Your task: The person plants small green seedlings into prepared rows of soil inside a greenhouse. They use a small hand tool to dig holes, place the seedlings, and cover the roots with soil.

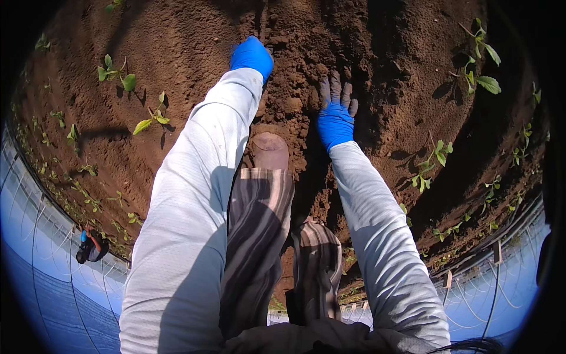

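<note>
My left hand [252, 57], in a blue glove, is at the left side of a furrow of loose brown soil [289, 88]. Its back faces me and the fingers are curled under, so whatever may be inside is hidden. To the right, my right hand [337, 113] is palm down on the crumbly soil, its fingers apart and pointing away from me. Soil coats those gloved fingers, and nothing shows in them. Between the hands, a boot or shoe toe [270, 150] stands in the furrow.
Leafy seedlings grow on the left bed [117, 73] and on the right bed [475, 79]. Several more plants [86, 170] run back along the rows. Far off at lower left, another person [92, 245] bends near the hoop-framed edge. Posts [497, 252] line the right side.
</note>
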Demonstrator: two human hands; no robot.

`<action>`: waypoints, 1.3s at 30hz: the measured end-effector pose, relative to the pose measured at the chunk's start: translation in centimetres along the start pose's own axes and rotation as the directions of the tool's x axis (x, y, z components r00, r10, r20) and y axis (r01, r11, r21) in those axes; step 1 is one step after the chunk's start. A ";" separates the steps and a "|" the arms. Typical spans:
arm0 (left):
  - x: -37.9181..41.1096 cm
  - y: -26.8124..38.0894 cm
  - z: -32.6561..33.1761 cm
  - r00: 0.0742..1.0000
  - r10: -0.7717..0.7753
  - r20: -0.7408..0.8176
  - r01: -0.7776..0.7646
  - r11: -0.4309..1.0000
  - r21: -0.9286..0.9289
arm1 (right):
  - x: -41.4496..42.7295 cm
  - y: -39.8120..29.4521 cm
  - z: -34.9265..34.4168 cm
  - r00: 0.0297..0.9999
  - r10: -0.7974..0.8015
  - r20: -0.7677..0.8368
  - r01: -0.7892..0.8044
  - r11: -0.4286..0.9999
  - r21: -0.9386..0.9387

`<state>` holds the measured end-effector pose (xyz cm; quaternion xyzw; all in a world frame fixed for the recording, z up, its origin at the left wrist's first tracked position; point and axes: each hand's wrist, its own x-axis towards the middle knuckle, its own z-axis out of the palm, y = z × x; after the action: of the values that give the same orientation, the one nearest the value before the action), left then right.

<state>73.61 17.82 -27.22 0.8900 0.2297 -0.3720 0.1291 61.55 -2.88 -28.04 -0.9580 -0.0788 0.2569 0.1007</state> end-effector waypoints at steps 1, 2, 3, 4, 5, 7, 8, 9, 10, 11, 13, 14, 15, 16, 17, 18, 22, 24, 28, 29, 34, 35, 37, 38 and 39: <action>0.1 0.0 0.2 1.000 0.021 0.002 -0.021 0.999 -0.031 | 0.0 -0.1 -0.4 0.997 0.027 0.073 -0.024 0.999 -0.042; 0.2 -0.1 0.2 0.999 0.042 0.026 -0.041 0.998 -0.049 | -0.2 -0.2 -1.0 0.988 0.056 0.145 -0.044 0.996 -0.083; 0.2 0.2 0.2 0.998 0.047 0.032 -0.045 0.997 -0.061 | -0.1 -0.4 -1.4 0.974 0.094 0.206 -0.069 0.990 -0.125; 0.1 0.1 -0.1 0.995 0.020 0.096 -0.013 0.997 -0.070 | -0.1 -0.3 -1.1 0.968 0.095 0.233 -0.067 0.990 -0.126; 0.3 -0.1 -0.1 0.996 0.027 0.087 -0.021 0.997 -0.071 | -0.2 -0.1 -0.8 0.960 0.097 0.261 -0.066 0.990 -0.128; 0.3 -0.3 0.3 0.998 0.010 0.068 -0.003 0.995 -0.104 | -0.5 0.0 -0.8 0.959 0.093 0.267 -0.068 0.992 -0.102; 0.3 -0.5 0.6 0.997 0.022 0.078 -0.013 0.994 -0.105 | -0.5 0.0 -1.1 0.955 0.094 0.282 -0.074 0.994 -0.082; 0.4 -0.8 0.9 0.996 0.033 0.085 -0.024 0.994 -0.107 | -0.5 0.0 -1.2 0.951 0.093 0.293 -0.078 0.995 -0.062; 0.5 -0.8 0.8 0.995 0.046 0.085 -0.037 0.993 -0.114 | -0.4 0.0 -1.4 0.958 0.087 0.274 -0.077 0.996 -0.048; 0.4 -0.8 0.7 0.994 0.024 0.105 -0.012 0.994 -0.112 | -0.6 0.0 -1.3 0.956 0.085 0.281 -0.074 0.996 -0.049; 0.2 -0.4 -0.1 0.992 -0.017 0.127 0.033 0.992 -0.124 | -0.6 0.0 -1.0 0.958 0.070 0.278 -0.055 0.997 -0.062; 0.0 -0.2 -0.5 0.985 -0.043 0.168 0.067 0.988 -0.138 | -0.7 0.0 -0.7 0.959 0.069 0.274 -0.050 0.996 -0.076; 0.1 -0.2 -0.8 0.987 -0.031 0.155 0.053 0.989 -0.137 | -0.5 -0.1 -0.9 0.965 0.066 0.255 -0.059 0.998 -0.037; 0.0 -0.4 -0.8 0.989 -0.021 0.145 0.040 0.990 -0.133 | -0.6 0.1 -0.5 0.973 0.046 0.226 -0.037 0.998 -0.043; -0.2 -0.6 -0.7 0.991 -0.014 0.136 0.032 0.991 -0.130 | -0.6 0.3 -0.2 0.980 0.022 0.199 -0.012 0.999 -0.050; 0.2 -0.7 -0.3 0.990 0.030 0.136 -0.014 0.993 -0.117 | -0.1 0.2 -0.7 0.982 0.025 0.187 -0.009 0.996 -0.087; -0.2 0.1 -1.4 0.984 0.085 0.157 -0.059 0.985 -0.163 | -0.1 -0.3 -3.4 0.983 -0.028 0.179 0.068 0.973 -0.220; -1.3 -0.5 -3.4 0.966 0.136 0.221 -0.095 0.978 -0.187 | 0.0 -1.3 -7.5 0.969 -0.101 0.226 0.152 0.963 -0.223; -2.3 -3.0 -2.8 0.946 0.247 0.212 -0.159 0.919 -0.362 | 0.9 -2.4 -9.9 0.985 -0.165 0.047 0.162 0.985 0.062; -2.3 -3.6 -2.3 0.940 0.275 0.200 -0.165 0.883 -0.440 | 1.0 -2.9 -9.8 0.981 -0.177 -0.084 0.195 0.928 0.318; -4.8 -2.5 -2.9 0.927 0.362 0.103 -0.285 0.854 -0.434 | 1.3 -7.8 -12.2 0.957 -0.283 0.057 0.173 0.720 0.672; -5.0 -2.4 -3.3 0.926 0.365 0.101 -0.291 0.856 -0.426 | 1.1 -8.8 -13.4 0.939 -0.264 0.220 0.048 0.734 0.677; -5.2 -1.0 -3.5 0.909 0.415 -0.025 -0.368 0.775 -0.514 | 1.8 -8.3 -12.0 0.876 -0.288 0.388 -0.097 0.681 0.726; -5.6 0.1 -4.1 0.898 0.435 -0.071 -0.385 0.695 -0.607 | 1.4 -8.4 -11.1 0.938 -0.226 0.263 -0.060 0.642 0.764; -5.5 1.4 -4.5 0.882 0.456 -0.114 -0.399 0.598 -0.695 | 2.2 -7.4 -9.7 0.970 -0.185 0.158 -0.047 0.496 0.867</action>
<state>73.62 16.73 -20.04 0.7871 0.1280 -0.2478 0.5502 67.62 3.24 -19.11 -0.7378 0.0105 0.3665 0.5668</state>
